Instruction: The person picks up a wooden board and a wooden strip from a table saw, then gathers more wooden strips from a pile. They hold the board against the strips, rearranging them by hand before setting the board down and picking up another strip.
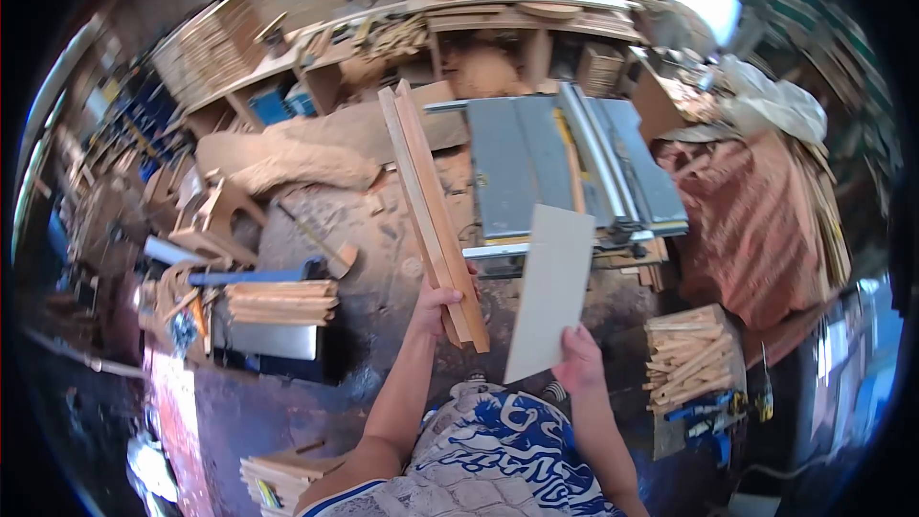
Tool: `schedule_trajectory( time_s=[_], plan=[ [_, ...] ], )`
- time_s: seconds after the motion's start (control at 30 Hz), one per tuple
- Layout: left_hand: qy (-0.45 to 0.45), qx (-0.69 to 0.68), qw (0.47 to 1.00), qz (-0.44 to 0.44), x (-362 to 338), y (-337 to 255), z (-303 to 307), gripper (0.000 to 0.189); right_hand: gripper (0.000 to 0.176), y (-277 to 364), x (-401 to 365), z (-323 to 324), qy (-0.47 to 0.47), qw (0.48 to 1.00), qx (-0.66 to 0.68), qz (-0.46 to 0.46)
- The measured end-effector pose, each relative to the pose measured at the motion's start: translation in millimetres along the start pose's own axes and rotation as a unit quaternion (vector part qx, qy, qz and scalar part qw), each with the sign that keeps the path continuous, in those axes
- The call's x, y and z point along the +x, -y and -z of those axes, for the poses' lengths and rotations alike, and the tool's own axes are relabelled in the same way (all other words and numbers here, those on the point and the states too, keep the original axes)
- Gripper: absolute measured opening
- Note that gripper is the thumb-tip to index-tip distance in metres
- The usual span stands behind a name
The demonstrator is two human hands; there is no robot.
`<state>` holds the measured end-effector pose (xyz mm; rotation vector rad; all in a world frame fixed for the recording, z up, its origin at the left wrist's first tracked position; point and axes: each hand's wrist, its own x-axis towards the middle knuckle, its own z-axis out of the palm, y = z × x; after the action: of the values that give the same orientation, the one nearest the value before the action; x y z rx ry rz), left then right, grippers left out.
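Note:
Two or three long wooden strips (428, 201) stand steeply in my left hand (442, 309), which is closed around them near their lower end. My right hand (579, 360) grips a flat, pale rectangular board (553, 287) by its lower right edge, with the thumb on its near face. The board is held tilted, its top edge overlapping the front of a grey table saw (512, 168) from this viewpoint. Between the strips and the board there is a gap. The fingers of my left hand are partly hidden behind the wood.
A stack of short wood pieces (282, 303) lies at the left, beside a blue clamp-like bar (251, 277). At the right are piled sticks (691, 354) and blue and yellow power tools (710, 414). A reddish-brown cover (751, 220) drapes beyond the saw. Sawdust and offcuts litter the floor.

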<state>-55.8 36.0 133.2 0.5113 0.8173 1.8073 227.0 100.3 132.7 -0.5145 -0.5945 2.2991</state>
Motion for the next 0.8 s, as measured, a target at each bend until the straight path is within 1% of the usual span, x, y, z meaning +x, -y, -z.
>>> schedule_trajectory(
  time_s=[0.03,0.1,0.13,0.2,0.23,0.27,0.3,0.33,0.37,0.4,0.43,0.47,0.5,0.53,0.57,0.6,0.63,0.67,0.7,0.73,0.8],
  plan=[
    [0.027,-0.003,1.0,0.016,14,19,-26,0.066,0.045,8,-3,-2,-0.005,1.0,0.003,0.015],
    [0.011,0.071,0.996,0.054,35,53,-84,0.064,0.045,31,-12,1,-0.021,0.998,0.005,0.053],
    [0.045,0.088,0.995,0.009,41,73,-119,0.051,0.044,43,-18,5,-0.031,0.997,-0.011,0.072],
    [0.068,0.073,0.995,0.021,54,104,-178,0.034,0.044,74,-30,23,-0.049,0.993,-0.024,0.108],
    [0.085,0.073,0.993,0.031,59,125,-193,0.034,0.043,90,-36,35,-0.074,0.984,-0.078,0.141],
    [0.102,0.06,0.99,0.076,64,148,-201,0.03,0.042,104,-41,48,-0.1,0.971,-0.132,0.171],
    [0.116,0.048,0.985,0.121,68,167,-213,0.027,0.042,117,-46,60,-0.109,0.968,-0.129,0.185],
    [0.128,0.05,0.982,0.128,74,185,-225,0.027,0.042,130,-52,71,-0.114,0.959,-0.145,0.217],
    [0.125,0.029,0.978,0.167,78,197,-243,0.029,0.043,142,-57,80,-0.119,0.948,-0.163,0.246],
    [0.12,0.008,0.972,0.204,82,208,-260,0.031,0.043,156,-63,88,-0.124,0.945,-0.162,0.255],
    [0.128,0.009,0.97,0.208,86,217,-275,0.031,0.042,169,-69,96,-0.111,0.95,-0.134,0.259],
    [0.156,0.033,0.969,0.189,87,216,-297,0.038,0.042,182,-76,102,-0.097,0.954,-0.106,0.262],
    [0.184,0.057,0.967,0.169,90,217,-316,0.045,0.042,194,-84,105,-0.099,0.952,-0.106,0.269],
    [0.191,0.057,0.965,0.17,97,222,-328,0.045,0.041,206,-94,107,-0.095,0.964,-0.048,0.242],
    [0.217,0.038,0.961,0.168,103,225,-339,0.05,0.041,216,-102,112,-0.089,0.973,0.01,0.212],
    [0.24,0.019,0.956,0.165,108,228,-349,0.055,0.041,224,-110,123,-0.091,0.972,0.008,0.217],
    [0.223,-0.001,0.959,0.175,112,234,-361,0.06,0.041,230,-116,139,-0.015,0.983,0.11,0.149],
    [0.266,-0.002,0.947,0.181,127,246,-361,0.061,0.041,233,-123,156,0.061,0.973,0.21,0.078],
    [0.276,-0.004,0.942,0.189,131,249,-373,0.062,0.04,235,-128,172,0.091,0.952,0.291,0.03],
    [0.288,-0.006,0.937,0.197,133,253,-384,0.063,0.04,235,-131,187,0.088,0.951,0.293,0.036],
    [0.294,-0.005,0.934,0.203,142,281,-394,0.062,0.037,239,-139,202,0.084,0.939,0.333,0.032]
  ],
)
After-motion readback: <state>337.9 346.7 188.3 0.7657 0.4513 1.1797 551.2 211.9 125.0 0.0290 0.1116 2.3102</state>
